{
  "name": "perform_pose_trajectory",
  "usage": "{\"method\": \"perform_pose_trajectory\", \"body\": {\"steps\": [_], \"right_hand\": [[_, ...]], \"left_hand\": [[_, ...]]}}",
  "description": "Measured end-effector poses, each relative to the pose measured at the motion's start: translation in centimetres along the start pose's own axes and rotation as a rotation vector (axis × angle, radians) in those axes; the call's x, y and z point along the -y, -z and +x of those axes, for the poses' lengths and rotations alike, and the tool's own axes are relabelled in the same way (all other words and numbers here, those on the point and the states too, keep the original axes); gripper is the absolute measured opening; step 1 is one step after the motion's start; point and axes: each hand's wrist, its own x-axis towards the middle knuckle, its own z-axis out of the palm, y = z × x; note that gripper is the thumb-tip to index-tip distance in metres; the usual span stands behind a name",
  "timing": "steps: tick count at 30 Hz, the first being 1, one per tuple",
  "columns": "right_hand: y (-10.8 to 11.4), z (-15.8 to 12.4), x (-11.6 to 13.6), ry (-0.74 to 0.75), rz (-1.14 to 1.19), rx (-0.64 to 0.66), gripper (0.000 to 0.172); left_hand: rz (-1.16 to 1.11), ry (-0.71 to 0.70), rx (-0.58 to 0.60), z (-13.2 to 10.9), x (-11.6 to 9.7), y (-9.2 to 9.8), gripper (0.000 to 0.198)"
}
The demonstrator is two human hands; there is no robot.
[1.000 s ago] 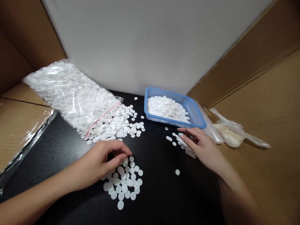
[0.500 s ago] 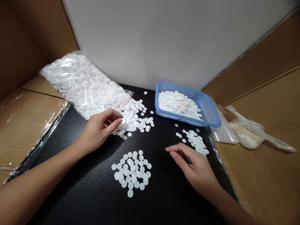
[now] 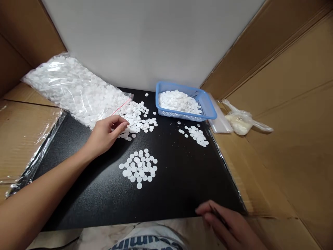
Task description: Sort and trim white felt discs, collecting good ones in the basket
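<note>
My left hand is closed in a pinch over the edge of a heap of loose white discs. Whatever may be between its thumb and fingertips is too small to tell. A clear zip bag full of the same discs lies behind it, its mouth opening onto the heap. At the table's front edge is my right hand, slightly blurred. Its fingers are curled together, with a thin dark streak along them that I cannot make out. A flat cluster of discs lies between the hands.
A blue plastic basket partly filled with discs stands at the back of the black table. A smaller group of discs lies before it. Flat clear bags and a knotted plastic bag rest on cardboard at right.
My right hand has drawn back from beside the small disc group to the front edge. The left hand keeps its pinch at the heap. The view has shifted, now showing the near edge.
</note>
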Motion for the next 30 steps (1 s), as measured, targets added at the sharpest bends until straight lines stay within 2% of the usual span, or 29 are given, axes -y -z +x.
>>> {"method": "perform_pose_trajectory", "body": {"steps": [4,6,9,13,16,18,21,25,27,30], "right_hand": [[0.1,4.3,1.3,0.171,-0.171,-0.285,0.044],[-0.3,7.4,1.3,0.248,-0.33,-0.351,0.051],[-0.7,11.8,0.8,0.319,-0.621,-0.44,0.052],[-0.6,15.1,0.5,0.376,-0.8,-0.552,0.048],[-0.5,16.1,1.8,0.409,-0.816,-0.572,0.044],[-0.7,16.8,3.4,0.511,-0.769,-0.559,0.041],[-1.4,18.8,6.3,0.714,-0.615,-0.473,0.035],[-2.3,22.4,9.0,0.807,-0.564,-0.405,0.027],[-2.4,23.4,9.5,0.832,-0.545,-0.376,0.016],[-2.6,23.2,9.5,0.862,-0.504,-0.342,0.009]], "left_hand": [[0.103,-0.125,-0.013,-0.6,0.6,-0.4,0.024],[0.14,-0.17,0.006,-1.4,1.0,-0.8,0.027],[0.187,-0.244,0.062,-3.2,1.8,-1.5,0.037],[0.29,-0.327,0.264,-5.3,2.8,-1.9,0.058],[0.362,-0.341,0.381,-5.9,2.9,-1.8,0.069],[0.369,-0.352,0.441,-5.9,2.6,-1.6,0.073],[0.351,-0.375,0.516,-5.8,2.1,-1.3,0.077],[0.298,-0.438,0.63,-5.9,1.7,-0.7,0.074],[0.247,-0.455,0.638,-5.7,1.7,-0.3,0.068],[0.188,-0.416,0.506,-5.2,2.1,0.5,0.054]]}}
